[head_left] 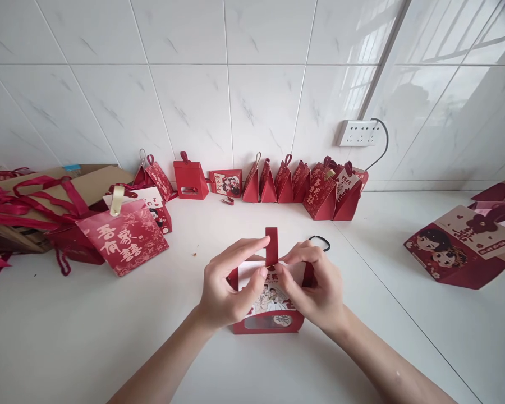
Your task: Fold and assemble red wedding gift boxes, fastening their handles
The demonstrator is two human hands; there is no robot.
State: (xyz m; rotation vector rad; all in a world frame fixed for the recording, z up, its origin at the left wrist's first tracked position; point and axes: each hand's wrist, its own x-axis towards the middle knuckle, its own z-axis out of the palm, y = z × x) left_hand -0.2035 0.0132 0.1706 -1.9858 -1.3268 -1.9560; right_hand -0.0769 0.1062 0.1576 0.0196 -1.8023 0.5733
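A red and white paper gift box [273,303] stands upright on the table before me, with a cartoon couple printed on its front and a clear window low down. From its top rises a flat red strap [272,244]. My left hand [229,286] is closed on the box's top, its index fingertip beside the strap and its thumb at the strap's base. On the other side, my right hand [320,283] pinches the top edge near the same spot, thumb in front. The fingers partly hide the box's sides and upper edge.
Several red gift boxes [278,185] line the back wall. Another box [463,247] sits at right. At left are a tagged red box [124,238], red ribbons [37,199] and a cardboard carton [96,182]. A black loop [325,242] lies behind my right hand; a power strip [359,133] is on the wall.
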